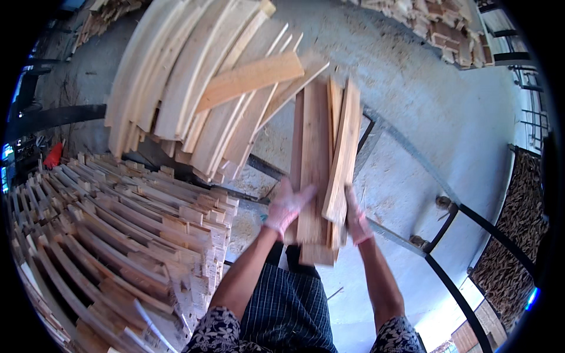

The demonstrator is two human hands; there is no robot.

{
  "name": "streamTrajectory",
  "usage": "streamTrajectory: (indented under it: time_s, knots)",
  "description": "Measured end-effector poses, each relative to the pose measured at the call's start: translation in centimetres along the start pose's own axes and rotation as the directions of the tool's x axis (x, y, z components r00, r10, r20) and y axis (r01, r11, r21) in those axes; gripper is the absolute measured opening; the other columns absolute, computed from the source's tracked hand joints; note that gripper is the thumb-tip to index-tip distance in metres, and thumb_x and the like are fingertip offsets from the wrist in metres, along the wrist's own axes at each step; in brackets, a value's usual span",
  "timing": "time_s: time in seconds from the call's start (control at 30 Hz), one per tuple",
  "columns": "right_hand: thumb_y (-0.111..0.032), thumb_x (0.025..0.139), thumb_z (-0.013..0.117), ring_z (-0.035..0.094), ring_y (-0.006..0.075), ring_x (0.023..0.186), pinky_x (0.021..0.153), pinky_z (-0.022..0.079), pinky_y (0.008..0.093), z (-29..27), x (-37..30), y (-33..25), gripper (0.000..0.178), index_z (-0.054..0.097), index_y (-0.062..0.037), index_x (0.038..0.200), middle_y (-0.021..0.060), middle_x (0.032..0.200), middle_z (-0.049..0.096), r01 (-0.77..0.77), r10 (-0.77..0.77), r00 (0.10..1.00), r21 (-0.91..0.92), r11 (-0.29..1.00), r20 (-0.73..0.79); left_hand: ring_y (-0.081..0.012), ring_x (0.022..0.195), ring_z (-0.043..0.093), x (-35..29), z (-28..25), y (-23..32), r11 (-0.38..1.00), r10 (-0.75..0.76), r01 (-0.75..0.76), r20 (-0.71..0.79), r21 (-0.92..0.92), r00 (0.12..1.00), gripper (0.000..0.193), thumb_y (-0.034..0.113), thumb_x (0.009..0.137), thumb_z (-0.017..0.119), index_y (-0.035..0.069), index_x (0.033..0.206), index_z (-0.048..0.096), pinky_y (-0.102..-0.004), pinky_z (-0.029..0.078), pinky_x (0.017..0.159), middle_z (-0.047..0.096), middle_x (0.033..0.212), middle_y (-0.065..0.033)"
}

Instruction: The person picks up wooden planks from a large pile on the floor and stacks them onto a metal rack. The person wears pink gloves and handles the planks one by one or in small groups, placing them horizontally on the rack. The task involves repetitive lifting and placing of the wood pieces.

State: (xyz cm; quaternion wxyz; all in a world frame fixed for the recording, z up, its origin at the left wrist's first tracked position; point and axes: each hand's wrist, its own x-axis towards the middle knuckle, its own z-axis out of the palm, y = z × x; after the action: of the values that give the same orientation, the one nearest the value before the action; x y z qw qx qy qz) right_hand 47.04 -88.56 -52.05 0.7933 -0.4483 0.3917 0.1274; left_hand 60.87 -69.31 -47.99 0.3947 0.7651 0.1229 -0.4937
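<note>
A small stack of wooden boards (pixel 316 159) lies lengthwise in front of me, between my hands. My left hand (pixel 287 205), in a pale pinkish glove, grips the stack's left side, its thumb over the top. On the opposite side, my right hand (pixel 356 216), gloved alike, presses against the edges, its fingers partly hidden. One narrower board (pixel 344 153) rests tilted on top near my right hand. The near ends of the boards are uneven, and a short end sticks out toward my apron (pixel 285 306).
A large pile of long pale planks (pixel 194 76) stands ahead to the left, with one board (pixel 253 79) lying across it. Stacked wood strips (pixel 112 229) fill the left side. A dark metal frame (pixel 412 153) runs along the right. More wood pieces (pixel 435 26) lie at the far right.
</note>
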Motion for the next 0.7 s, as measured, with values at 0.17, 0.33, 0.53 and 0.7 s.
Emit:
streamTrajectory:
  time_s: [0.17, 0.33, 0.53, 0.7]
  knots:
    - [-0.06, 0.105, 0.042, 0.05, 0.0188, 0.135, 0.116, 0.038, 0.035, 2.8, -13.4, 0.4, 0.079, 0.036, -0.001, 0.157, 0.0122, 0.15, 0.05, -0.081, 0.07, 0.996, -0.256, 0.963, -0.05, -0.0347, 0.124, 0.057, -11.4, 0.5, -3.7, 0.984, -0.178, 0.177, 0.039, 0.022, 0.983, 0.09, 0.049, 0.086, 0.078, -0.002, 0.147, 0.036, -0.0408, 0.046, 0.105, 0.055, 0.138, -0.0271]
    - [-0.065, 0.102, 0.045, 0.052, 0.02, 0.133, 0.114, 0.04, 0.0347, 6.8, -18.8, 3.5, 0.082, 0.04, -0.0037, 0.156, 0.0126, 0.149, 0.052, -0.309, 0.317, 0.938, 0.075, 0.948, -0.14, -0.0346, 0.13, 0.056, -17.5, -1.4, -4.0, 0.983, -0.171, 0.179, 0.137, -0.049, 0.976, 0.101, 0.046, 0.091, 0.073, 0.0, 0.159, 0.015, -0.04, 0.044, 0.109, 0.054, 0.145, -0.0248]
    - [-0.056, 0.108, 0.032, 0.047, 0.0296, 0.141, 0.116, 0.038, 0.0351, 10.9, -24.2, -3.6, 0.073, 0.037, -0.0028, 0.157, 0.0152, 0.157, 0.044, -0.242, 0.206, 0.966, -0.261, 0.935, -0.157, -0.0356, 0.129, 0.057, -25.0, -4.8, 0.8, 0.993, -0.12, 0.117, 0.112, 0.033, 0.986, 0.096, 0.057, 0.09, 0.069, -0.005, 0.151, 0.029, -0.0415, 0.043, 0.109, 0.056, 0.141, -0.0265]
    - [-0.073, 0.097, 0.045, 0.058, 0.0214, 0.12, 0.103, 0.046, 0.0359, 13.8, -28.9, -8.3, 0.085, 0.051, -0.0071, 0.15, 0.0089, 0.136, 0.063, -0.26, 0.258, 0.959, -0.001, 0.966, -0.117, -0.0433, 0.136, 0.051, -30.7, -6.1, 2.9, 0.982, -0.103, 0.111, -0.062, 0.154, 0.993, 0.103, 0.067, 0.086, 0.066, -0.005, 0.151, 0.032, -0.0444, 0.04, 0.111, 0.052, 0.145, -0.0324]
